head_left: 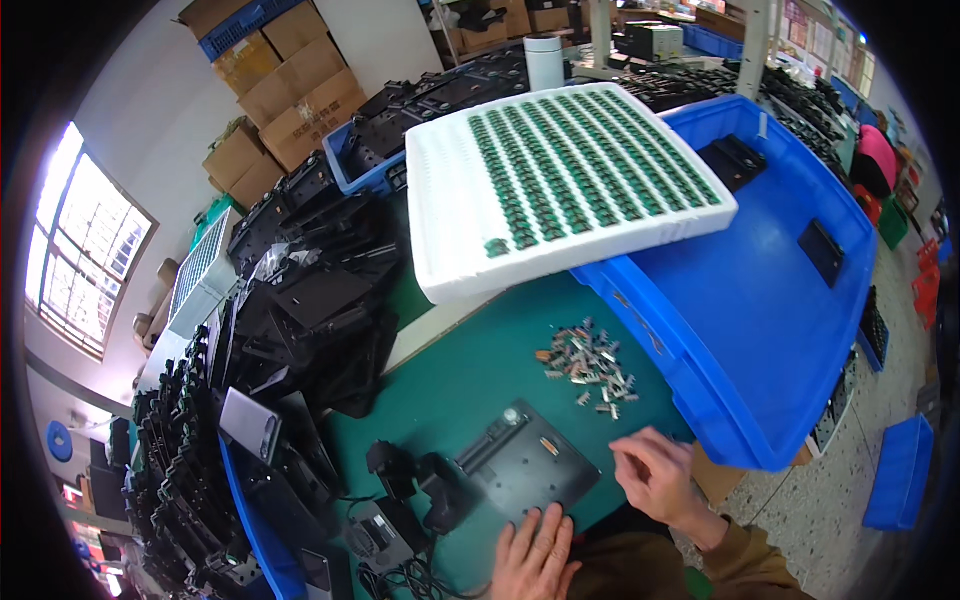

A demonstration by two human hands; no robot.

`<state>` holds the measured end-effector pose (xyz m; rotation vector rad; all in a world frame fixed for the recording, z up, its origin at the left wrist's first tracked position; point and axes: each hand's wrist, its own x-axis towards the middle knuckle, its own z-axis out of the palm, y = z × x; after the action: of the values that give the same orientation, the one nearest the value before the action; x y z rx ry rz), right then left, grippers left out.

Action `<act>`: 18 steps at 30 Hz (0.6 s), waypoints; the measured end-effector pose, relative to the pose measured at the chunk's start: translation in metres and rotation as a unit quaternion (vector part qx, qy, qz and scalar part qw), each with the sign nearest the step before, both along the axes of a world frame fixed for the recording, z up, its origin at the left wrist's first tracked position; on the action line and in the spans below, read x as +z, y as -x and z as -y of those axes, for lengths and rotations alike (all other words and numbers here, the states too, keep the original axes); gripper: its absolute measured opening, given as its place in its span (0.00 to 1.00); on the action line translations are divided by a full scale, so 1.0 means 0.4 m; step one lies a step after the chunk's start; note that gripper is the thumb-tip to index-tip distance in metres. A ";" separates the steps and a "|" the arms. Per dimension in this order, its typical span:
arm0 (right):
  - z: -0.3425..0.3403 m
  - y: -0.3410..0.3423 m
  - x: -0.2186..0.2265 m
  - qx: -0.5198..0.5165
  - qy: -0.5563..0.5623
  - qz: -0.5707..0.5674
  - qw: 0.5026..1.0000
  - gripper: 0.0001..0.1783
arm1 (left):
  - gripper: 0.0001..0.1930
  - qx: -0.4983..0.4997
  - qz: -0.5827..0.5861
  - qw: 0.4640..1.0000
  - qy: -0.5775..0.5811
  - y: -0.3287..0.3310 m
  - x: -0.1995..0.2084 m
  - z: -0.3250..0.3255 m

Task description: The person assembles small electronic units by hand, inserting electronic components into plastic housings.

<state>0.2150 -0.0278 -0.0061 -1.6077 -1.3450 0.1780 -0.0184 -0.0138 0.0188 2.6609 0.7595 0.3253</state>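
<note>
A black plate [525, 462] is pressed flat on the green table [470, 375] by the open left hand [535, 555] at its near edge. The right hand [655, 470] is held just right of the plate, fingertips pinched narrowly together; whether anything is held cannot be told. A pile of small metal parts [590, 365] lies just beyond, beside a blue bin [760, 300].

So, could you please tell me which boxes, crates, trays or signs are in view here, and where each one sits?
Cardboard boxes: brown, stacked against the wall, upper left.
Foam tray: white, square, rows of small green parts, resting tilted on the crate's rim.
Large crate: blue plastic, right of the green table, a few black parts inside.
Smaller blue bin: behind the tray, holding black parts.
Wall posters: far upper right, too small to describe.
</note>
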 end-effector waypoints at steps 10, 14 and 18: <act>0.011 0.005 -0.002 -0.028 -0.033 -0.003 0.999 0.12 | 0.36 0.001 -0.007 1.000 0.006 -0.009 -0.011 0.002; 0.009 0.017 -0.003 -0.049 -0.026 -0.011 0.998 0.09 | 0.38 0.018 -0.029 0.999 -0.014 -0.013 0.003 0.005; 0.009 0.009 -0.012 -0.056 -0.032 -0.052 0.997 0.06 | 0.38 0.001 0.028 0.999 -0.024 -0.015 -0.023 -0.003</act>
<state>0.2115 -0.0314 -0.0109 -1.5934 -1.1673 0.1479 -0.0125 -0.0125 0.0098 2.6830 0.7465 0.4217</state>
